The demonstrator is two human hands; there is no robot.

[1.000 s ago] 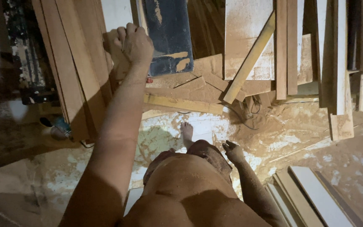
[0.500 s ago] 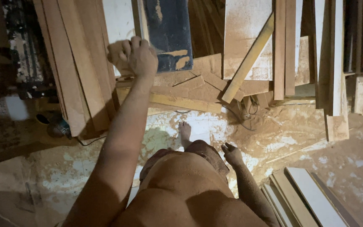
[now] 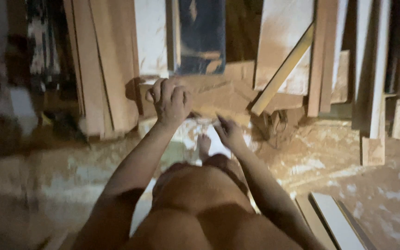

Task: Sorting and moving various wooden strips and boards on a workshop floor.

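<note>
My left hand (image 3: 170, 99) is stretched forward, its fingers curled over the top edge of a low brown wooden board (image 3: 209, 95) that lies crosswise among leaning planks. My right hand (image 3: 230, 132) is raised just below and to the right of it, fingers apart, close to the same board's lower edge and holding nothing. My bare foot (image 3: 203, 143) shows on the dusty floor between the two arms. The picture is dim and slightly blurred.
Brown planks (image 3: 105, 69) lean upright at left, with a white panel (image 3: 151, 37) and a dark blue panel (image 3: 202, 34) behind the board. A pale strip (image 3: 281, 74) leans diagonally at right. White boards (image 3: 334, 222) lie on the sawdust-covered floor at lower right.
My left hand has come down from the upright planks to the low brown board. My right hand has risen from beside my leg towards that board.
</note>
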